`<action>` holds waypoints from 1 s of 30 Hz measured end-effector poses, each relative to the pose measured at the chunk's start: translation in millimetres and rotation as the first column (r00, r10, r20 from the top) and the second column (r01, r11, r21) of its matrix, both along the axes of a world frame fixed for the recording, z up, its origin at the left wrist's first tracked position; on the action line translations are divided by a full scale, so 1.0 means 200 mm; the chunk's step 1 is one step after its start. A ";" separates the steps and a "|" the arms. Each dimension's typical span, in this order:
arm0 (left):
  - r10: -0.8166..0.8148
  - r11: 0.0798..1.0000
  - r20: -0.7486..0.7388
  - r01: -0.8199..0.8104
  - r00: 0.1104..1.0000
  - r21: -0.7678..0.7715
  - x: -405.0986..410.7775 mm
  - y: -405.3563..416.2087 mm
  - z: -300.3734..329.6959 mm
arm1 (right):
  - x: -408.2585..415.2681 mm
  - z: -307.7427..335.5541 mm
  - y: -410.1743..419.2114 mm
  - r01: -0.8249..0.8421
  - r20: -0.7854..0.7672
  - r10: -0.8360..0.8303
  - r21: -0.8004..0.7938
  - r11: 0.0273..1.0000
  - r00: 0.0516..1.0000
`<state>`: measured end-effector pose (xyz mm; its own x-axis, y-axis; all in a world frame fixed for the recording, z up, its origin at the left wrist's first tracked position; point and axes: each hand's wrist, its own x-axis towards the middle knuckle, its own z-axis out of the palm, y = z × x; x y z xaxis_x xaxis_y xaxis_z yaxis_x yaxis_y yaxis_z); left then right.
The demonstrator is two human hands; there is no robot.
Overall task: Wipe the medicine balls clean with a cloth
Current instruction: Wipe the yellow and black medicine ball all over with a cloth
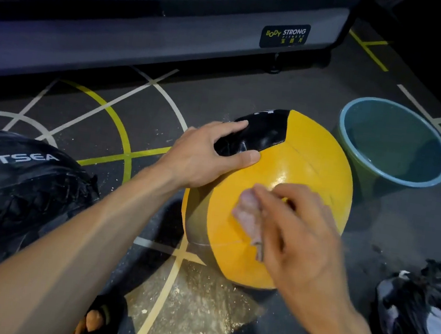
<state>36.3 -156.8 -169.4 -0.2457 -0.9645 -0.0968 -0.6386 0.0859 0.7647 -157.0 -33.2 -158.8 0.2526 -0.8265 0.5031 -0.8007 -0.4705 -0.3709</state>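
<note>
1. The yellow-and-black medicine ball (298, 166) sits on the dark lined floor (223, 94), right in front of me.
2. My left hand (207, 154) lies on the ball's upper left, at about ten o'clock on it — fingers straight and spread over the black panel, thumb out along the yellow edge, nothing pinched.
3. My left forearm runs in from seven o'clock, bare and nearly straight.
4. My right hand (294, 232) comes in from five o'clock, knuckles up, fingers curled round a pale pink cloth (249, 218) and pressing it on the yellow face — the hand is blurred.
5. A blue bucket (367, 107) with water stands at two o'clock, just behind the ball.
6. A black ball (14, 190) lies at nine o'clock, a black bag (420, 299) at four.
</note>
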 end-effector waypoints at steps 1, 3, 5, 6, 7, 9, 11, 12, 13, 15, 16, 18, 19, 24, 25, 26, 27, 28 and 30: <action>0.008 1.000 0.001 -0.008 1.000 0.000 0.00 0.00 0.00 | -0.03 0.02 -0.03 0.051 0.062 -0.051 -0.003 0.999 0.997; 0.002 1.000 0.011 -0.002 1.000 -0.007 0.00 0.01 0.01 | -0.08 0.03 -0.08 0.169 0.154 -0.161 -0.037 0.985 0.975; -0.002 1.000 0.022 0.002 1.000 -0.013 -0.01 0.02 0.01 | -0.12 0.03 -0.10 0.274 0.210 -0.257 -0.056 0.960 0.943; 0.001 1.000 0.027 -0.001 1.000 -0.011 -0.02 0.02 0.01 | -0.11 0.03 -0.10 0.282 0.220 -0.264 -0.051 0.958 0.939; 0.000 1.000 0.032 0.000 0.999 -0.006 -0.02 0.02 0.01 | -0.09 0.01 -0.09 0.253 0.200 -0.240 -0.039 0.967 0.950; -0.041 0.998 0.010 0.040 0.999 0.038 0.00 0.02 0.03 | -0.05 -0.04 -0.05 0.175 0.103 -0.174 -0.003 0.985 0.979; -0.113 0.982 -0.105 0.127 0.988 0.140 0.04 0.02 0.04 | -0.04 -0.05 -0.02 0.143 0.071 -0.142 -0.007 0.990 0.987; -0.150 0.965 -0.170 0.182 0.974 0.190 0.06 0.02 0.05 | -0.05 -0.04 -0.02 0.147 0.089 -0.145 -0.018 0.989 0.985; -0.178 0.952 -0.206 0.221 0.962 0.213 0.07 0.03 0.05 | -0.06 -0.02 -0.03 0.156 0.112 -0.152 -0.026 0.987 0.982; -0.213 0.950 -0.192 0.249 0.958 0.189 0.07 0.03 0.05 | -0.07 0.01 -0.07 0.186 0.118 -0.180 -0.044 0.982 0.977; -0.212 0.954 -0.185 0.245 0.959 0.174 0.06 0.03 0.05 | -0.07 0.03 -0.09 0.201 0.108 -0.195 -0.046 0.978 0.975; -0.198 0.964 -0.180 0.225 0.964 0.142 0.03 0.02 0.04 | -0.03 0.04 -0.11 0.185 0.084 -0.182 -0.033 0.982 0.980; -0.191 0.969 -0.172 0.214 0.966 0.123 0.03 0.01 0.04 | 0.01 0.04 -0.10 0.141 0.055 -0.139 -0.028 0.990 0.989; -0.184 0.975 -0.175 0.202 0.967 0.090 0.06 -0.02 0.00 | 0.20 -0.24 0.14 -0.149 -0.335 0.123 -0.051 0.988 0.934; -0.190 0.973 -0.182 0.210 0.965 0.096 0.07 -0.02 -0.01 | 0.20 -0.31 0.20 -0.219 -0.407 0.175 -0.064 0.974 0.897; -0.192 0.971 -0.192 0.215 0.962 0.105 0.08 -0.03 -0.02 | 0.19 -0.35 0.22 -0.273 -0.449 0.217 -0.063 0.960 0.867; -0.191 0.970 -0.203 0.217 0.960 0.112 0.08 -0.03 -0.02 | 0.17 -0.35 0.22 -0.311 -0.476 0.252 -0.049 0.949 0.842; -0.188 0.970 -0.205 0.214 0.961 0.112 0.08 -0.04 -0.03 | 0.15 -0.31 0.20 -0.333 -0.503 0.276 -0.025 0.943 0.819; -0.176 0.976 -0.179 0.196 0.968 0.098 0.05 -0.06 -0.03 | 0.13 -0.18 0.12 -0.302 -0.504 0.248 -0.025 0.953 0.827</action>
<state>47.1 -168.3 -174.8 -0.4419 -0.8853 -0.1450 -0.4811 0.0974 0.8712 -130.5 -9.9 -195.2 0.6969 -0.6379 0.3277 -0.6962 -0.7115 0.0955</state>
